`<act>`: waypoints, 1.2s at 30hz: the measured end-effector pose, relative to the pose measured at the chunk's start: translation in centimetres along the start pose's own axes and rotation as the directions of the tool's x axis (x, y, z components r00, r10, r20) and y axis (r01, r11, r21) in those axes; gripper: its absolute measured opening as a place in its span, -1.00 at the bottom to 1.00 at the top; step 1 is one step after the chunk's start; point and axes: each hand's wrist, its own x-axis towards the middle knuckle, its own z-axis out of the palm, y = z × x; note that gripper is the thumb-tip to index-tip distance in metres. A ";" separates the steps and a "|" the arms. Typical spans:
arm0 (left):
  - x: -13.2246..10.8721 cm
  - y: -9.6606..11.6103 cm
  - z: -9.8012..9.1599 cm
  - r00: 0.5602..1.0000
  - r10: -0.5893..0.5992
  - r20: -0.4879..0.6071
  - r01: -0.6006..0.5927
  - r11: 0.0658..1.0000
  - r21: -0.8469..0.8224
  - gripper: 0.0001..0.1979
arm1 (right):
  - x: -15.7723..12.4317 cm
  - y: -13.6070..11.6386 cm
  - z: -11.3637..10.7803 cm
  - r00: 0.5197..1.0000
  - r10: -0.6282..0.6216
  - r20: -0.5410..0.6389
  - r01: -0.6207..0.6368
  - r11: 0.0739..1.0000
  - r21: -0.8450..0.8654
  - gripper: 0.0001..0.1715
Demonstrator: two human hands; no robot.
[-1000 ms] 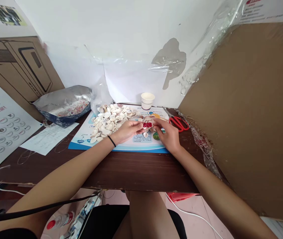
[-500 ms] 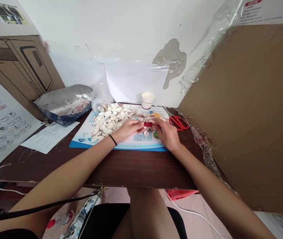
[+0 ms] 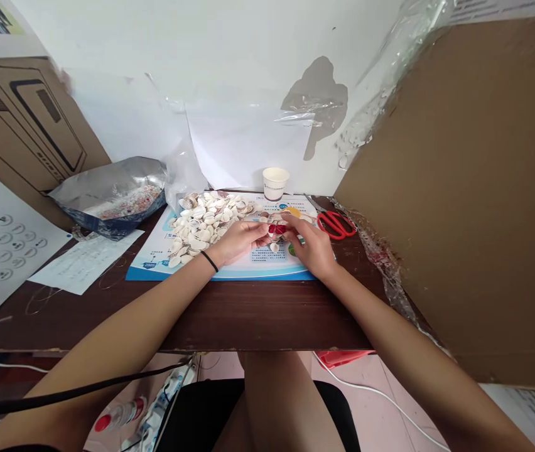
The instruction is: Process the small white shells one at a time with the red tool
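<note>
My left hand (image 3: 238, 242) and my right hand (image 3: 309, 243) meet over a printed blue-and-white mat (image 3: 248, 269). Between their fingertips they pinch a small red item (image 3: 277, 230), with small shells right beside it; its exact form is partly hidden by my fingers. A large heap of white seashells (image 3: 205, 221) lies just beyond my left hand. A single shell (image 3: 274, 247) sits below the red item. Red-handled scissors (image 3: 336, 225) rest just past my right hand. A thin black band circles my left wrist.
A paper cup (image 3: 275, 183) stands at the mat's far edge. A foil bag of small pink beads (image 3: 112, 196) lies at the left, near a handwritten sheet (image 3: 83, 261). Cardboard (image 3: 456, 188) walls the dark wooden desk's right side.
The whole scene sits slightly higher and further left in the view. Both hands stay together on the red item, with only small finger shifts.
</note>
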 end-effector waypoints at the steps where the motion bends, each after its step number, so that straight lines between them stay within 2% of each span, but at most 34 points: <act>1: 0.1 0.0 0.0 1.000 0.001 -0.002 -0.001 1.000 -0.011 -0.68 | 0.1 0.1 0.1 1.000 0.012 -0.001 -0.012 1.000 -0.010 -0.60; 5: 0.4 -0.2 -0.3 1.000 -0.013 0.026 0.014 1.000 -0.026 -0.69 | 0.2 1.0 0.3 0.998 0.050 0.024 -0.048 0.996 -0.072 -0.68; 9: 0.7 -0.4 -0.7 0.999 0.005 0.032 -0.003 0.998 -0.066 -0.75 | 0.0 1.7 0.3 0.998 0.031 0.055 -0.026 0.996 -0.091 -0.80; 18: 0.7 -0.6 -1.2 0.996 -0.023 0.083 0.023 1.000 -0.004 -0.76 | 0.4 0.8 0.0 0.999 -0.035 0.000 0.035 0.997 -0.067 -0.80; 23: 0.9 -0.5 -1.4 0.991 -0.018 0.135 0.017 1.000 0.007 -0.77 | 0.4 0.9 0.1 0.999 -0.051 0.009 0.051 0.995 -0.080 -0.82; 27: 0.9 -0.5 -1.3 0.996 0.012 0.089 -0.005 0.996 -0.088 -0.80 | 0.3 0.9 0.2 0.999 -0.040 0.033 0.042 0.995 -0.091 -0.81; 30: 0.8 -0.3 -1.1 0.999 -0.003 0.049 0.008 0.995 -0.100 -0.79 | 0.3 0.9 0.0 0.999 -0.025 0.045 0.032 0.984 -0.175 -0.80; 33: 0.7 -0.2 -1.1 1.000 -0.006 0.019 0.008 0.996 -0.087 -0.77 | 0.3 1.1 -0.4 1.000 0.018 -0.001 -0.017 0.962 -0.272 -0.79; 36: 0.6 -0.1 -1.2 0.999 -0.013 0.031 0.015 0.998 -0.059 -0.76 | 0.4 1.4 -0.7 0.996 0.054 -0.066 -0.070 0.958 -0.278 -0.79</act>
